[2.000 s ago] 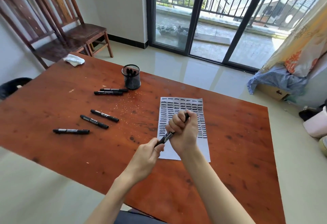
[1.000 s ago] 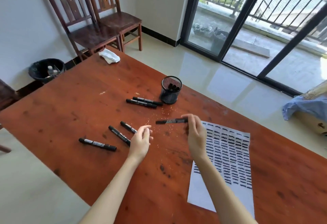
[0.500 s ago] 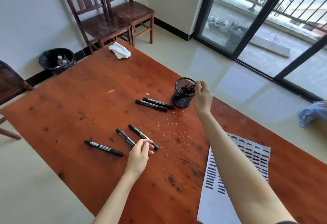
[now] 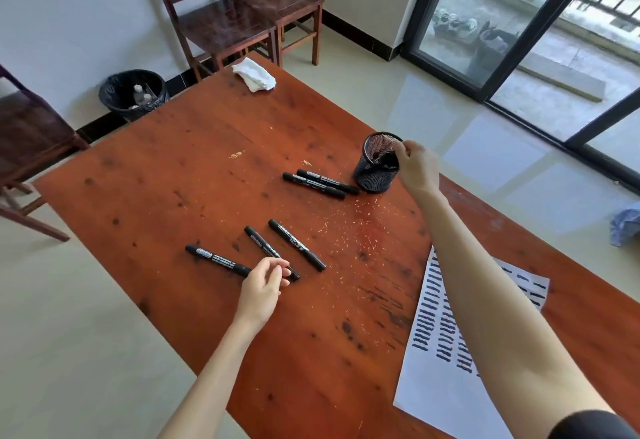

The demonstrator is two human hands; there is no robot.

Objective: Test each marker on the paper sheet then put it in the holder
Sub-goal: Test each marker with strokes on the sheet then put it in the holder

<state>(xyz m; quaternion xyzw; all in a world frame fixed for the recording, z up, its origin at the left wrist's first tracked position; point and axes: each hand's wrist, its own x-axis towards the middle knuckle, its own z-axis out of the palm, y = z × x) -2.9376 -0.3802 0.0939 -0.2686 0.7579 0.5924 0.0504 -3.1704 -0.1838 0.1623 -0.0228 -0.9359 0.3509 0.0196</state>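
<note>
At upper right, dark markers [image 4: 382, 158] are held inside the mesh holder [image 4: 375, 175]. Whether the right hand [image 4: 415, 168] at its rim grips one cannot be told. A table marker [image 4: 270, 252] at centre is touched by the left hand's [image 4: 261, 288] loosely curled fingers. The paper [image 4: 446, 352] lies lower right.

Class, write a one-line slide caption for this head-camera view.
Right hand at the mesh holder, left hand reaching for a marker on the table.
</note>
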